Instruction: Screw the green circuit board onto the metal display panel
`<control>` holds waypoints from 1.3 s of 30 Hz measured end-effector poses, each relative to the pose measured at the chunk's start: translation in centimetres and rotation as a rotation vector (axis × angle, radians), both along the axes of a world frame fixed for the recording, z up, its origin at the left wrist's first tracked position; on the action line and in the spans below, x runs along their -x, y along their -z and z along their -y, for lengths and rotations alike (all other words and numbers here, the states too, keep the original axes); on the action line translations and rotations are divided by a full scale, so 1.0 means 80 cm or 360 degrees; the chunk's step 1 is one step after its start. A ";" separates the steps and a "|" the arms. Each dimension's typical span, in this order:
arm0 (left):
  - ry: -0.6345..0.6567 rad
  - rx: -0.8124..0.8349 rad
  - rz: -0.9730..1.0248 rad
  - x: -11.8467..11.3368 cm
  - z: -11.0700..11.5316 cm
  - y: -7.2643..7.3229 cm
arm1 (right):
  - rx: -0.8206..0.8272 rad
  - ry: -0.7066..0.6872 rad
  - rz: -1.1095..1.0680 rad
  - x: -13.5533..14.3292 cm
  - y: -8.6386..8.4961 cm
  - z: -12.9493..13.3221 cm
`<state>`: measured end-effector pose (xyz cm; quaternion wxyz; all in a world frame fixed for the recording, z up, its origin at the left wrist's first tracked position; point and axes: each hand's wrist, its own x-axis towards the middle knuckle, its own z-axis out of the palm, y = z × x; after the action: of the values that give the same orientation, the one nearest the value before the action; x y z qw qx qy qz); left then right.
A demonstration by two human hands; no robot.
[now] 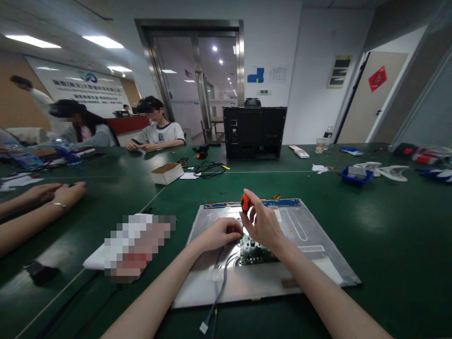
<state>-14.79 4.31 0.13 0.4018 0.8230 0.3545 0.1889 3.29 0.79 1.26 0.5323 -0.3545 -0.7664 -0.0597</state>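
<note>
An orange-and-black screwdriver [245,202] stands upright in my right hand [264,223], its handle pinched between thumb and fingertips. Its shaft points down toward the upper left corner of a green circuit board [256,252]. Beside the shaft, my left hand [223,233] has its fingers curled together at that same corner; whatever they pinch is hidden. Under both hands lies a flat silver display panel [310,228] with a blue strip board [287,203] along its far edge. Grey cables [226,278] run from the board toward me, ending in a white connector [204,327].
To the left lie a blurred-out white packet [102,254] and a black object [40,272]. Another person's hands [67,193] rest beyond. Farther back are a small carton [166,174], a black cable [212,169], a black monitor housing [254,132] and a blue tray [356,178].
</note>
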 end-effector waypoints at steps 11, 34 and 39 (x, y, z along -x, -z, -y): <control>0.0009 -0.0014 -0.0014 -0.001 0.001 -0.001 | 0.0078 -0.0050 0.0011 -0.004 -0.004 0.004; -0.0003 -0.0011 -0.0006 0.003 -0.003 0.008 | 0.0041 -0.0001 0.0079 -0.004 -0.001 0.003; -0.0011 0.0002 -0.0017 0.003 -0.001 0.005 | 0.0048 -0.0024 0.0113 -0.004 -0.004 0.005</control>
<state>-15.00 4.40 -0.29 0.3997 0.8224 0.3597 0.1856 3.58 0.37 1.59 0.4999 -0.3544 -0.7882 -0.0567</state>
